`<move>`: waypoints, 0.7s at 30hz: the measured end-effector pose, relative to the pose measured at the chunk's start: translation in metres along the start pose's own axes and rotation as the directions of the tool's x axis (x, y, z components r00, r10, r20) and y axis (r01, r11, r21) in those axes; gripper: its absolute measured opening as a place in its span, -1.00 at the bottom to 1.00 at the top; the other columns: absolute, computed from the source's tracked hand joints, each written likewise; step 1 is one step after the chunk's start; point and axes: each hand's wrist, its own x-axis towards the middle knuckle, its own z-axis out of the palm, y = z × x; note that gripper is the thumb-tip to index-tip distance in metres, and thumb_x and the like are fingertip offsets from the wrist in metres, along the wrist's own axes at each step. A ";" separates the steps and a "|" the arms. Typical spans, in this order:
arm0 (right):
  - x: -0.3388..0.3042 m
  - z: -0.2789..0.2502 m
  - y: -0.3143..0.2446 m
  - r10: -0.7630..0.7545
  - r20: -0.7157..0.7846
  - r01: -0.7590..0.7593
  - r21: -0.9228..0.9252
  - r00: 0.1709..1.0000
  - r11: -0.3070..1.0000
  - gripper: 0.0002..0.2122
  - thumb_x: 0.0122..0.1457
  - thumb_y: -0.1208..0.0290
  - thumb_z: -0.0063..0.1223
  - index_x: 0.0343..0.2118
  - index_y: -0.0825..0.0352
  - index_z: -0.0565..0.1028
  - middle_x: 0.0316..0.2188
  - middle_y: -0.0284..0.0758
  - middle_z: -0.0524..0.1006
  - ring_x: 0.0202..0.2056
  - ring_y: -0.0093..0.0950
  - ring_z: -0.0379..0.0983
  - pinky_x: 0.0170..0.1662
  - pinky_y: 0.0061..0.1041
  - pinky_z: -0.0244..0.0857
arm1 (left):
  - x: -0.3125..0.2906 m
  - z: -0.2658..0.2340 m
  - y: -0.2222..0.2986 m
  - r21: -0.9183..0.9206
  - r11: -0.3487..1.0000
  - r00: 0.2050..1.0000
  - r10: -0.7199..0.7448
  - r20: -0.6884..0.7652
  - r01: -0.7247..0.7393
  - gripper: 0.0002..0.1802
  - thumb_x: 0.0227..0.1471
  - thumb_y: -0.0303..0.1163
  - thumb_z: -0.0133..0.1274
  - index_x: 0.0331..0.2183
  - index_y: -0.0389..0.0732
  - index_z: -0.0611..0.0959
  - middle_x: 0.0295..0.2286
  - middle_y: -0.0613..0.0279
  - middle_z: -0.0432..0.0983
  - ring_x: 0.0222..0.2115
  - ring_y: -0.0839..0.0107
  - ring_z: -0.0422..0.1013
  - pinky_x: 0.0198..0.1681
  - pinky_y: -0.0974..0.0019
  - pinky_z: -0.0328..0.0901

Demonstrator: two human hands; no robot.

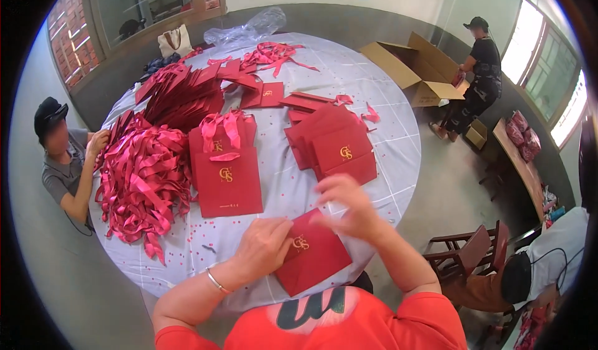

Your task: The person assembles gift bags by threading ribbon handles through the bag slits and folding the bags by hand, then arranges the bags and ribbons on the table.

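A red paper gift bag [314,260] with a gold emblem lies flat and slanted at the table's near edge, in front of my body. My left hand [265,247] is closed at its upper left edge, thumb and fingers pinched there. My right hand [349,207], somewhat blurred, hovers over the bag's upper right, fingers apart and nothing visible in them. Beyond my left hand lies another red gift bag [228,185], with pink ribbon handles [221,129] on the bags behind it. A pile of red gift bags [336,144] lies beyond my right hand.
Pink ribbons [143,182] heap at the left, near stacked red bags [180,98]. A seated person [65,157] reaches in there. Clear plastic [249,29] lies at the far edge. Another person [483,70] stands by an open carton [414,70]. Wooden chairs [470,250] stand right.
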 end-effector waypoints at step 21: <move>0.004 -0.093 0.225 0.434 -0.712 -0.638 -0.026 0.552 0.769 -0.79 0.05 0.32 0.25 -0.41 0.40 0.62 -0.49 -0.28 0.62 -0.43 -0.50 0.55 -0.30 -0.49 0.40 | 0.004 0.002 0.003 -0.037 0.999 0.991 0.020 0.132 -0.016 -0.56 -0.20 -0.45 0.26 -0.20 -0.36 0.56 -0.19 -0.07 0.50 -0.12 0.04 0.42 -0.02 0.11 0.30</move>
